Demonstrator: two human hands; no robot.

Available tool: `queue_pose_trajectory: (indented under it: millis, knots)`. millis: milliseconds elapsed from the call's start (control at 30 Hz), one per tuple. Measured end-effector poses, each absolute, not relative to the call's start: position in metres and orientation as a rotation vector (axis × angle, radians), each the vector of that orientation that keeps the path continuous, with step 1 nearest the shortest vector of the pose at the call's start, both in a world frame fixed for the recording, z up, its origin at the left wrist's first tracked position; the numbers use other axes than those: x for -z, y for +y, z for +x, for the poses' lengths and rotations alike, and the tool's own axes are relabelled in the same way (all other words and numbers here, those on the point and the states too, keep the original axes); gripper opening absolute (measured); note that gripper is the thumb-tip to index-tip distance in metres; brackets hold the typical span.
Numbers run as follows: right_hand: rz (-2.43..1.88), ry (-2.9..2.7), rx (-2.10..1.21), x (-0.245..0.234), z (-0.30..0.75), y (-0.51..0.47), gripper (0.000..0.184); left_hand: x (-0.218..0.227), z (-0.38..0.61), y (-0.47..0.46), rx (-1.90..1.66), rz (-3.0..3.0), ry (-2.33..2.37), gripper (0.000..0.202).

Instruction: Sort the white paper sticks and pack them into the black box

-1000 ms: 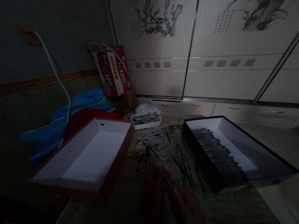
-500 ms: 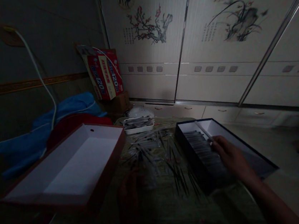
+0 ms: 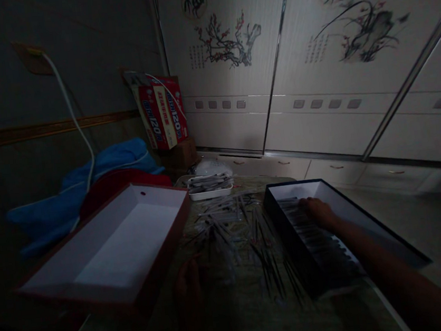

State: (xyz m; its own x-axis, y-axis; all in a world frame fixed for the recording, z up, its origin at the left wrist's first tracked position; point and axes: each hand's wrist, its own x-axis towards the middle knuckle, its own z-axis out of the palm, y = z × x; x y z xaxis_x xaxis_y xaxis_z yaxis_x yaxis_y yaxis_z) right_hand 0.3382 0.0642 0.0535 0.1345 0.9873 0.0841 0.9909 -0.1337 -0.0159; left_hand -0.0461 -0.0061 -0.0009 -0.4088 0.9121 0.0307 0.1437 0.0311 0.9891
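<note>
My right hand (image 3: 317, 213) reaches into a long black box (image 3: 288, 237) and rests on a dense row of thin dark-tipped sticks (image 3: 310, 224). I cannot make out whether its fingers grip anything. My left hand (image 3: 191, 291) is dim, low on the patterned tabletop (image 3: 238, 323), just in front of a loose heap of thin sticks (image 3: 228, 233). Its fingers are lost in shadow. To the left lies an open red box with a white inside (image 3: 160, 231), with no sticks visible in it.
A white tray (image 3: 210, 194) of bundled sticks stands at the table's far end, before a white dome-shaped object (image 3: 209, 168). Behind the red box are a blue cloth (image 3: 98, 174) and a red carton (image 3: 161, 114). Painted cabinet doors (image 3: 240, 126) stand beyond.
My right hand has moved down and further into the black box, and the long stick seen at it earlier no longer shows. The view has shifted slightly.
</note>
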Motion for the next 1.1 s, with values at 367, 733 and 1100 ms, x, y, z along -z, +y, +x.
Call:
queue_pose_trajectory:
  millis: [367, 733, 1100]
  knots:
    - [-1.675, -1.830, 0.045, -0.095, 0.249, 0.014, 0.027, 0.001, -0.040, -0.009, -1.455, 1.081, 1.579, 0.046]
    - [-1.948, -2.002, -0.217, -0.023, 0.102, 0.029, 0.020, 0.002, -0.042, -0.005, -1.443, 1.103, 1.576, 0.039]
    - [-1.905, -1.864, -0.133, -0.008, 0.120, -0.003, 0.016, 0.004, -0.033, -0.010, -1.376, 1.180, 1.485, 0.030]
